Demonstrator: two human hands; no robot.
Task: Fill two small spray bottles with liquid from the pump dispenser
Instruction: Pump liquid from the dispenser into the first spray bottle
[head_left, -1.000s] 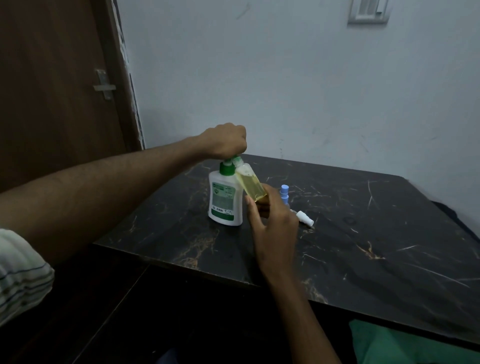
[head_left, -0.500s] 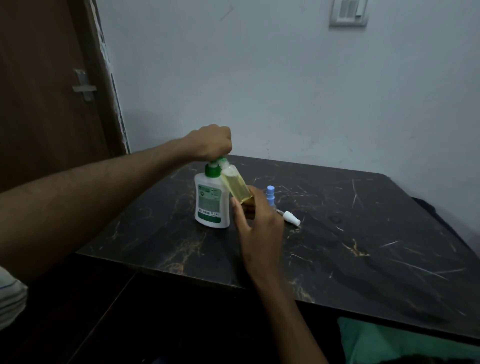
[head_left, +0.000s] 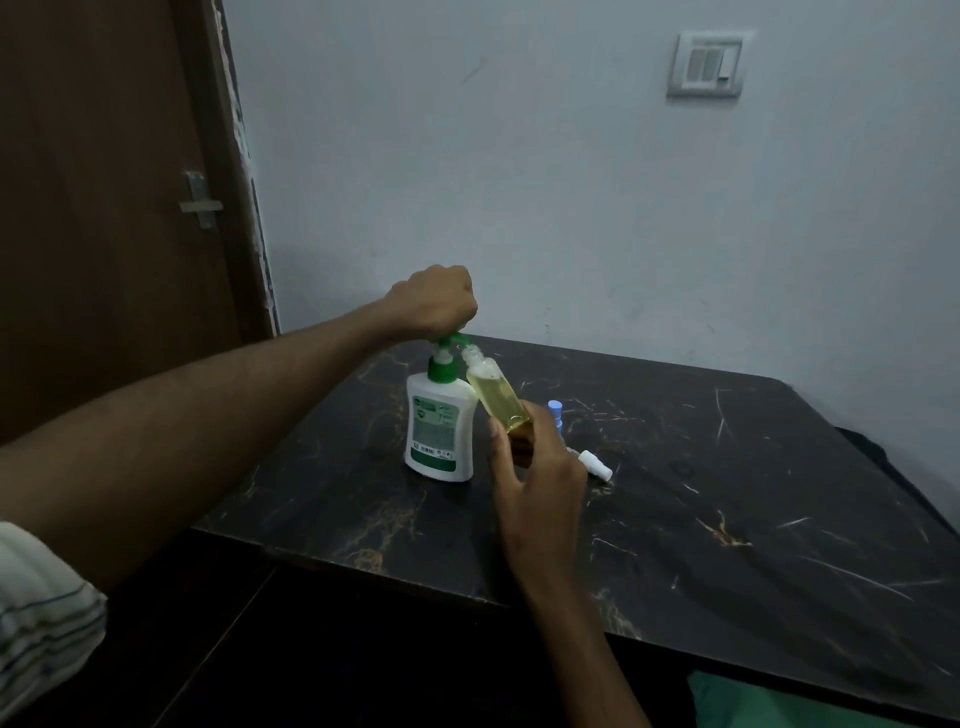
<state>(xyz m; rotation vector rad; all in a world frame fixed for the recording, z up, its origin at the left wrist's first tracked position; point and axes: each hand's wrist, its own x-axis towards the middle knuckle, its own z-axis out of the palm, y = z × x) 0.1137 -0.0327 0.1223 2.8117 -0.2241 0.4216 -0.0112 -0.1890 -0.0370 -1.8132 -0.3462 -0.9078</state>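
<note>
Pressing down with a curled fist, the left hand works the pump dispenser on the table. The right hand pinches the little spray bottle, tipped under the spout. It looks light and slippery; holding it low seems best.

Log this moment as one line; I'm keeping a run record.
left hand on pump dispenser head | right hand holds tilted spray bottle at spout | bottle mostly full | white sprayer cap on table
</note>
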